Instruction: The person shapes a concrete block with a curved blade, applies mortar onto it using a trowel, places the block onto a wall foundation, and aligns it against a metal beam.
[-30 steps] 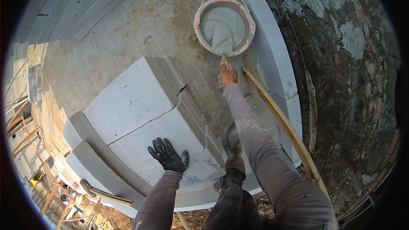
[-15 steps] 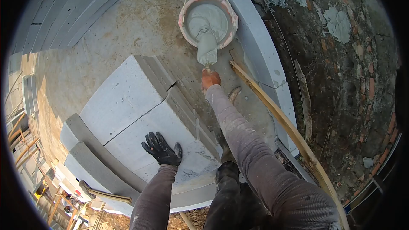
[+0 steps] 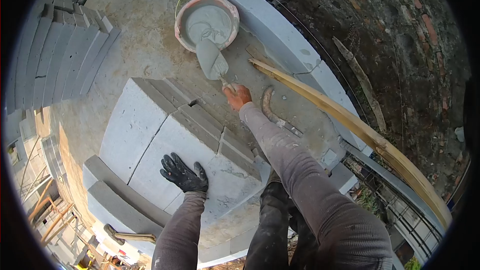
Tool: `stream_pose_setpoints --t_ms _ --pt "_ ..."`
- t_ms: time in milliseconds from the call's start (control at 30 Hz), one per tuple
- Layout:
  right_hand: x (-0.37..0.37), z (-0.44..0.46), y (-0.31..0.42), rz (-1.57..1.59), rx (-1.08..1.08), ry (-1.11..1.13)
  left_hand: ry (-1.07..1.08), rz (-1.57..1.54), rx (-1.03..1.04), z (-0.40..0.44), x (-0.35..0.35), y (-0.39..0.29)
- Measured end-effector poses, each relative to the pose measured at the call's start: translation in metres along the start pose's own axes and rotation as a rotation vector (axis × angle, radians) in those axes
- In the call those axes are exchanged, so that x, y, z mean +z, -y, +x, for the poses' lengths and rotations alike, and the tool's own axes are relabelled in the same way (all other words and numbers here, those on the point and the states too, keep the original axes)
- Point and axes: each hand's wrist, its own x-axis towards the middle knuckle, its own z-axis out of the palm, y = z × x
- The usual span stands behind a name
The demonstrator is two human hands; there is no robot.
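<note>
My right hand [image 3: 237,97], bare, is closed round the handle of a trowel [image 3: 212,60]. Grey mortar coats the blade, which lies over the near rim of a round bucket [image 3: 234,14]. Wet mortar [image 3: 207,20] fills much of the bucket, and a yellow handle arches at its far side. My left hand [image 3: 184,174], in a black glove, rests with fingers spread on the pale top of a stack of concrete blocks [image 3: 170,147]. Nothing is in that hand.
A long wooden strip [image 3: 350,120] runs along the right, near a kerb of pale blocks [image 3: 272,17]. A curved tool [image 3: 270,107] lies on the floor by my right arm. A hammer [image 3: 127,236] sits at lower left. More slabs [image 3: 60,55] stand upright at far left.
My view has turned, and the bucket, trowel and right hand now appear farther left. The trowel tilts differently at the rim. My left hand stays on the blocks.
</note>
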Motion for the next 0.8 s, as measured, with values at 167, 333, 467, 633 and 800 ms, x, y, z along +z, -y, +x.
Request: stream_pose_setpoints --t_ms 167,333,467,633,800 --pt "-0.058 -0.039 0.036 0.026 -0.298 -0.056 -0.083 0.1 0.042 -0.007 0.008 -0.003" --pt "-0.107 -0.139 -0.01 0.089 -0.288 -0.016 -0.111 0.255 0.032 -0.013 0.02 -0.001" --pt "-0.139 -0.246 -0.093 0.08 -0.154 -0.096 -0.219 0.282 0.029 -0.014 0.032 0.003" --pt "-0.186 -0.37 -0.171 0.463 0.375 -0.107 -0.302 0.258 0.046 -0.014 0.051 0.016" --pt "-0.224 -0.384 -0.228 0.692 0.484 -0.524 -0.327 0.305 0.024 -0.015 0.062 0.023"
